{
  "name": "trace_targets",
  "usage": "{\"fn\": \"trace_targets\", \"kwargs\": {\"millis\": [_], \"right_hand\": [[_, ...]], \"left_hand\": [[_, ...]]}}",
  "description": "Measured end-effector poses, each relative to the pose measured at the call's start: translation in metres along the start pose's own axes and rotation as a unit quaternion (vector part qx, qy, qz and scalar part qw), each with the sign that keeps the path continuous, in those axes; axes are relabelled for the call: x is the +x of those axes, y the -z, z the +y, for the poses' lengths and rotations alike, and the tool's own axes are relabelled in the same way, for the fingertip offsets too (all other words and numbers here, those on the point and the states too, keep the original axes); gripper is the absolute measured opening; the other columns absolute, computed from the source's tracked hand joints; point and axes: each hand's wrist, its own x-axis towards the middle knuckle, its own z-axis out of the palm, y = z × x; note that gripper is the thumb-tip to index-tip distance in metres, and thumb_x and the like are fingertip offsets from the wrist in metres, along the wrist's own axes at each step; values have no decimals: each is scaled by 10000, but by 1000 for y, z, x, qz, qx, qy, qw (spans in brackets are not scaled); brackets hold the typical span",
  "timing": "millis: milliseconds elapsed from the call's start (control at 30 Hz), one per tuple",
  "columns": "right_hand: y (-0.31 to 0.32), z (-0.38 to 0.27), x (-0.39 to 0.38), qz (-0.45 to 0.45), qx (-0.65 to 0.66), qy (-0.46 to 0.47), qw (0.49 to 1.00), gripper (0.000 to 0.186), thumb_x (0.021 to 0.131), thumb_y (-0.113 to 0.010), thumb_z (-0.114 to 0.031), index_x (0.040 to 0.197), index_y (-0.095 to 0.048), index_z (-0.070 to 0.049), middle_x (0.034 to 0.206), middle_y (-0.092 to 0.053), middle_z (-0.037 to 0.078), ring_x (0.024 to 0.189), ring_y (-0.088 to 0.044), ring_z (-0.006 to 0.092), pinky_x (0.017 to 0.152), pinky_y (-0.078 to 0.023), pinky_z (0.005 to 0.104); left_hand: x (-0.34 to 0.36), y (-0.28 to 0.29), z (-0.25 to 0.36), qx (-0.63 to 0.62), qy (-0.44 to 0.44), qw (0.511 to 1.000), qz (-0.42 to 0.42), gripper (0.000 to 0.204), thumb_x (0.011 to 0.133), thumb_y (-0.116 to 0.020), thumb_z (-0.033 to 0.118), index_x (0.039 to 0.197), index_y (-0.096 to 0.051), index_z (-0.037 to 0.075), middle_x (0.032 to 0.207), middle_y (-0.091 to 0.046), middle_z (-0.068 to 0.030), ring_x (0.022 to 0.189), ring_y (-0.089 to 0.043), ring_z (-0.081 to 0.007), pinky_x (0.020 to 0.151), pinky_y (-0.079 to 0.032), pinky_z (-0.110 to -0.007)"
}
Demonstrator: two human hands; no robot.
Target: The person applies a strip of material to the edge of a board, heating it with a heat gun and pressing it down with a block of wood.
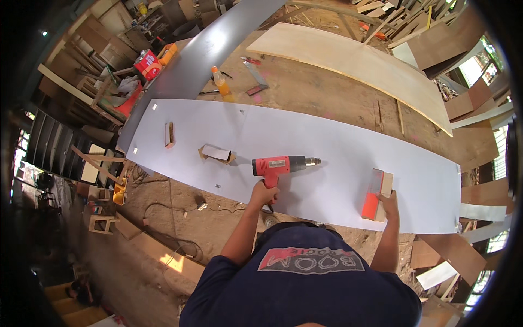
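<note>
On the white sheet (332, 191) in front of me, my left hand (265, 193) is closed round the handle of a red heat gun (267, 165). Its black barrel and metal nozzle point to the right. Farther right, my right hand (388, 203) grips the near right side of a block with a red and grey face and wood-coloured sides (372, 197). The block rests on or just above the sheet; I cannot tell which. Left of the heat gun lie a small block with a pale top and torn brown edges (217, 153) and a small narrow block (169, 134).
Behind the sheet are an orange bottle (220, 82), a try square (256, 86) and a long pale wooden panel (354, 68). A grey curved sheet (201, 60) stretches back at the left, near a red can (147, 64). A cable (169, 240) trails below the sheet's near edge.
</note>
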Motion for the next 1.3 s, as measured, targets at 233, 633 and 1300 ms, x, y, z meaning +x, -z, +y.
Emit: {"fn": "trace_targets", "kwargs": {"millis": [233, 633, 1300], "right_hand": [[12, 14, 40, 59, -260, 27, 963, 1027, 760, -950, -370, 1589, -451, -26, 1421, -606, 294, 1296, -621, 429, 1083, -527, 533], [34, -1, 37, -3, -178, 66, 982, 1207, 684, -972, -480, 1638, -375, -43, 1542, -540, 285, 1452, -499, 456, 1198, -429, 550], [-1, -75, -75, 117, -240, 184, 946, 1112, 816, -835, -631, 1634, -370, -39, 1638, -401, 273, 1540, -360, 448, 1271, -294, 558]], "left_hand": [[-32, -17, 7, -275, 6, 959, -62, 402, 844, -834, 128, 1162, -629, -9, 837, -689, -83, 646, -700, -199, 577, -592, -368], [-90, -66, 75, -202, -48, 978, 5, 452, 863, -818, 110, 1259, -619, 20, 788, -667, -63, 566, -662, -169, 479, -552, -317], [-118, -124, 141, -189, -134, 973, -17, 513, 862, -691, -15, 1341, -510, 12, 804, -623, -82, 544, -613, -163, 427, -499, -305]]}}
